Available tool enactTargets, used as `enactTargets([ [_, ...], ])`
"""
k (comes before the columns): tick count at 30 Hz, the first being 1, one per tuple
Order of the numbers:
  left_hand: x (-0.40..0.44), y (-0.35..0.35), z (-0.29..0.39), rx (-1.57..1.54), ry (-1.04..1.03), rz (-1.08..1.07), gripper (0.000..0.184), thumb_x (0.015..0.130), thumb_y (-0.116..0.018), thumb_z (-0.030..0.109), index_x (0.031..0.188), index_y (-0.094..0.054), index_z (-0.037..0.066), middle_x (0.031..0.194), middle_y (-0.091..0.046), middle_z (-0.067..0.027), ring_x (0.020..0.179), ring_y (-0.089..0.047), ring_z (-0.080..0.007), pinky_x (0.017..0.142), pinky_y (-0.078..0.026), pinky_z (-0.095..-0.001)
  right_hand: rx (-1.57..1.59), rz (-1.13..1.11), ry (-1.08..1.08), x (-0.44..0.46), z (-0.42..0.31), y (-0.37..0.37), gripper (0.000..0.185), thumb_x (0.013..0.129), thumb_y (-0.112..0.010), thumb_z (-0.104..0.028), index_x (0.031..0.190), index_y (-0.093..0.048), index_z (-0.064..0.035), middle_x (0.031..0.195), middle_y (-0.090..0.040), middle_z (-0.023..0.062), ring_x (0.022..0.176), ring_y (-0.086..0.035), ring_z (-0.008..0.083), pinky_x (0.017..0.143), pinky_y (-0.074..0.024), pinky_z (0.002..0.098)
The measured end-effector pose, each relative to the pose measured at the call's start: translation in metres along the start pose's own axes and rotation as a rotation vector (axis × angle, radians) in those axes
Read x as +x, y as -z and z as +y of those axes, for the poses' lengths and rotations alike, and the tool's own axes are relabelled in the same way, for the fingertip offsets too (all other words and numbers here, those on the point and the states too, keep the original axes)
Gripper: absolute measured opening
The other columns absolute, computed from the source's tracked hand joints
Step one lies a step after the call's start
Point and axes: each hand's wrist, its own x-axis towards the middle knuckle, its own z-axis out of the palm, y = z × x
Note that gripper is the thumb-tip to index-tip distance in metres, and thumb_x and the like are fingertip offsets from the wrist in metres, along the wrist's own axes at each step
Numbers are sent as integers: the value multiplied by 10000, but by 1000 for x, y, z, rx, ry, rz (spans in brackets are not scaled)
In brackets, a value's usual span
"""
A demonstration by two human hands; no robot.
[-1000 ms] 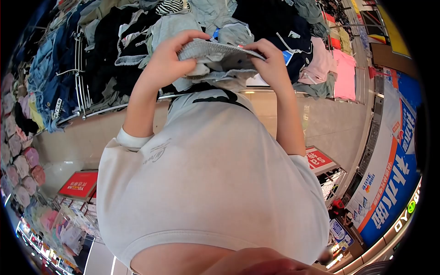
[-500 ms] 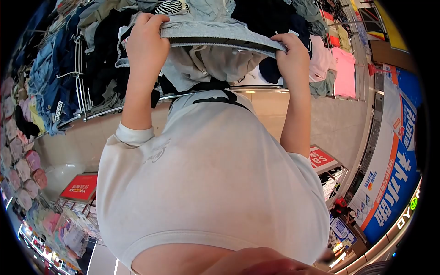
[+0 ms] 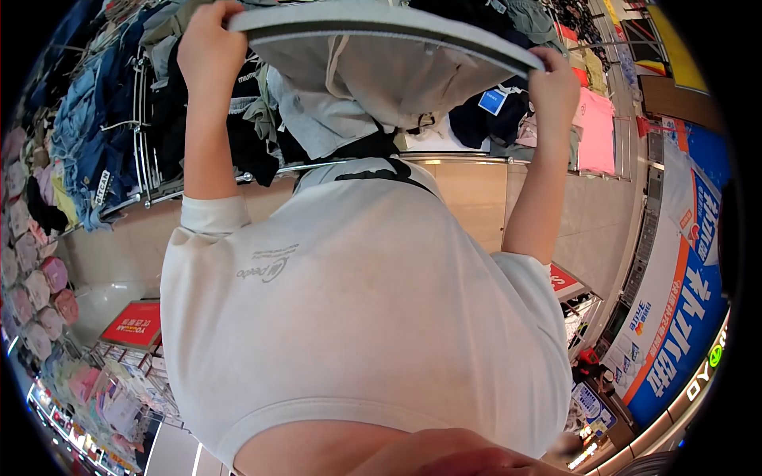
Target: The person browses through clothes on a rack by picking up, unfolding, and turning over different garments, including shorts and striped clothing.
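Observation:
A pair of light grey pants [image 3: 397,75] is stretched wide by its waistband between my hands at the top of the view. My left hand [image 3: 210,47] is closed on one end of the waistband, and my right hand [image 3: 553,95] pinches the opposite end. The dark inner band shows as a curved strip between them. Below the waistband the grey cloth hangs in folds over the display of clothes. My fingertips are partly hidden behind the fabric.
A metal rail [image 3: 317,165] edges the clothes display in front of me. Blue jeans [image 3: 79,119] are piled to the left; a pink garment [image 3: 595,131] lies on the right. Red signs [image 3: 132,324] stand lower down, and a large blue and white banner [image 3: 675,317] is at right.
Both hands have moved apart and the waistband is stretched wider. The left hand is higher and further left, the right further right. More of the hanging cloth shows.

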Motion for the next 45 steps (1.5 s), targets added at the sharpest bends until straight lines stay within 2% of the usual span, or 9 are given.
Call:
enactTargets([
  [4, 29, 38, 51, -13, 104, 121, 339, 802, -533, -35, 1119, -621, 47, 1057, -631, -139, 970, -618, -295, 812, -496, -369, -35, 198, 98, 24, -22, 33, 344, 703, -532, -27, 983, -709, -122, 908, -682, 107, 822, -649, 282, 733, -502, 370],
  [7, 38, 45, 61, -73, -254, 534, 220, 794, -578, -32, 996, -642, 31, 899, -619, -149, 807, -601, -309, 709, -487, -337, -70, 394, 238, 34, -32, 52, 350, 699, -556, -17, 986, -729, -120, 903, -690, 105, 810, -669, 246, 737, -512, 333],
  [10, 35, 53, 53, -80, -327, 542, 302, 767, -611, -4, 1058, -653, 67, 1099, -612, -172, 1035, -581, -352, 882, -465, -402, -130, 578, 374, 33, -37, 55, 399, 652, -551, 33, 988, -726, -92, 901, -684, 101, 791, -663, 256, 726, -517, 324],
  [13, 15, 41, 45, 35, -405, 555, 363, 718, -645, 11, 1060, -677, 130, 996, -650, -92, 950, -623, -296, 809, -500, -363, -73, 440, 295, 9, -38, 52, 407, 668, -504, 31, 1005, -696, -94, 934, -678, 103, 842, -642, 277, 757, -501, 368],
  [18, -68, 37, 50, 0, -219, -390, 514, 658, -512, -123, 1105, -645, 93, 1047, -633, -124, 1027, -574, -330, 897, -460, -403, 224, 7, 177, -81, -46, -13, 388, 619, -533, 87, 965, -654, -39, 948, -650, 135, 913, -637, 326, 815, -500, 367],
  [22, -153, -1, 41, 167, -238, -946, 275, 765, -532, 4, 1014, -611, 88, 926, -634, -140, 908, -611, -344, 750, -493, -446, 263, -330, 136, -161, -47, -57, 326, 637, -573, 55, 934, -639, -60, 940, -643, 134, 875, -627, 353, 758, -499, 419],
  [29, -170, -13, 45, 28, -177, -1200, 440, 739, -610, 32, 1174, -558, 60, 911, -643, -169, 902, -623, -376, 757, -499, -464, 206, -627, 93, -188, -34, -64, 277, 689, -593, -3, 955, -634, -71, 964, -651, 136, 897, -625, 354, 763, -499, 426],
  [40, -163, -76, 77, -56, -336, -1176, 380, 744, -559, 30, 1122, -595, 47, 945, -642, -172, 908, -619, -386, 773, -499, -468, 179, -414, 171, -178, -44, -62, 301, 657, -617, 23, 944, -638, -63, 945, -639, 113, 927, -600, 329, 771, -492, 410],
  [45, -138, -52, 61, -121, -153, -577, 202, 756, -553, 28, 947, -620, 34, 938, -628, -170, 860, -627, -384, 745, -501, -463, -103, -316, 136, -159, -19, -68, 305, 654, -610, 36, 936, -646, -72, 992, -637, 89, 950, -578, 314, 771, -487, 394],
])
